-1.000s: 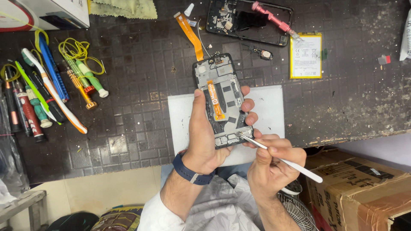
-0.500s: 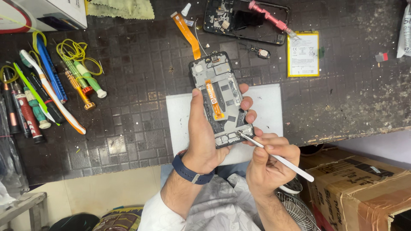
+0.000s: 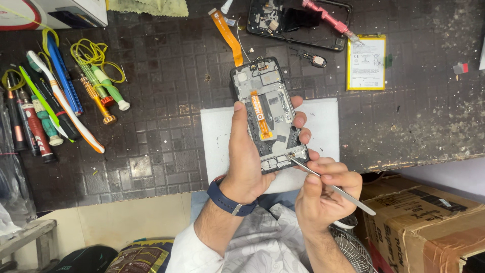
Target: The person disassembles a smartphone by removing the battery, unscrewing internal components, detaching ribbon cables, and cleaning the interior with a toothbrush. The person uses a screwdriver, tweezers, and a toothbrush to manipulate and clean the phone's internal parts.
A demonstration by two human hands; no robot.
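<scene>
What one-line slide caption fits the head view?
Left hand grips an opened black phone frame while the right hand probes its lower edge with thin metal tweezers.

Left hand [image 3: 247, 156] raised with fingers curled in a grip; right hand [image 3: 323, 194] pinched closed just beside it.

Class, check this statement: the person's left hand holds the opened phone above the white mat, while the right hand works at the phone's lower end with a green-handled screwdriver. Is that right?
Not quite. The tool in the right hand is a pair of thin metal tweezers, not a green-handled screwdriver; the head view shows this. The rest holds: the left hand holds the opened phone above the white mat, and the tool's tip meets its lower end.
</scene>
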